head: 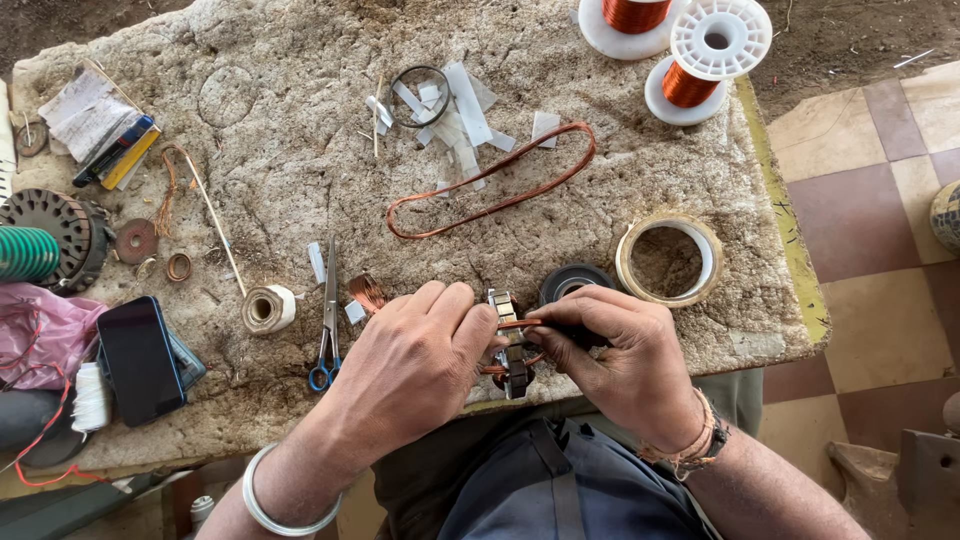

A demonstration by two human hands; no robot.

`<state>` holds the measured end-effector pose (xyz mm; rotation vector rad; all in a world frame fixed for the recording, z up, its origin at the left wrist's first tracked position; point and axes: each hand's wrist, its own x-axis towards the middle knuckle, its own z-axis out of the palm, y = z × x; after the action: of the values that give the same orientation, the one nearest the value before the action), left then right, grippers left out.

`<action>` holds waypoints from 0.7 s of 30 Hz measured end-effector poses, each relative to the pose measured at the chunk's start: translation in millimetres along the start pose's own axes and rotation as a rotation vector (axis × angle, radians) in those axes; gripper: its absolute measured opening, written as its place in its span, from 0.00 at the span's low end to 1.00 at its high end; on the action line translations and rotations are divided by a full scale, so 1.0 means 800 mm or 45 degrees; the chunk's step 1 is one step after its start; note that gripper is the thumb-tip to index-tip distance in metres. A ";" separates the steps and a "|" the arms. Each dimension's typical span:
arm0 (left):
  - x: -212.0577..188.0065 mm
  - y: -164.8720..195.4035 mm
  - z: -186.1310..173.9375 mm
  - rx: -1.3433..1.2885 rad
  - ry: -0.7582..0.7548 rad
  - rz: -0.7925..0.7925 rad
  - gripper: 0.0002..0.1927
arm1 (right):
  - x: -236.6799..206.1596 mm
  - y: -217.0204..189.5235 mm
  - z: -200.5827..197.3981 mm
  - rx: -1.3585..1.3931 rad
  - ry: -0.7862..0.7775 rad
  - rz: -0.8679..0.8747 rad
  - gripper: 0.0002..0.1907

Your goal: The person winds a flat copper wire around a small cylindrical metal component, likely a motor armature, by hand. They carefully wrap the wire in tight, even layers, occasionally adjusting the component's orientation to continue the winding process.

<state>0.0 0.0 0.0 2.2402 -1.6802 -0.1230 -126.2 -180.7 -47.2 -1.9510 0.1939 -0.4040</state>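
Observation:
My left hand point(415, 365) and my right hand point(610, 350) meet at the near edge of a worn, dusty worktable point(300, 120). Between them is a small metal stator core point(510, 345) with copper wire wound through it. My left hand grips its left side. The fingers of my right hand pinch the copper wire on its right side. A long loop of copper wire point(495, 185) lies flat on the table beyond the hands. Behind my right hand sits a black tape roll point(572, 280).
Blue-handled scissors point(328, 320), a small white tape roll point(268, 308), a beige tape ring point(668, 260), paper strips point(455, 115), two copper wire spools point(700, 55), a dark phone point(140, 358), a round stator point(55, 235) and a pink bag point(35, 330). Tiled floor at right.

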 end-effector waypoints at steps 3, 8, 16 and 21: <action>-0.002 -0.001 -0.003 0.036 -0.005 0.041 0.07 | -0.002 -0.001 0.000 0.020 0.004 -0.024 0.11; -0.002 -0.002 -0.004 0.044 0.001 0.054 0.06 | -0.005 -0.002 0.001 -0.008 0.019 -0.060 0.11; -0.004 -0.004 -0.001 -0.053 0.001 0.028 0.06 | -0.009 -0.002 0.003 -0.067 0.045 -0.136 0.10; -0.003 -0.004 -0.001 -0.055 -0.009 0.008 0.09 | -0.010 0.001 0.005 -0.072 0.026 -0.134 0.10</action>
<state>2.2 3.6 -0.7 2.2056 -1.6726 -0.1644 -132.2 -175.3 -50.7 -2.0187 0.1176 -0.4922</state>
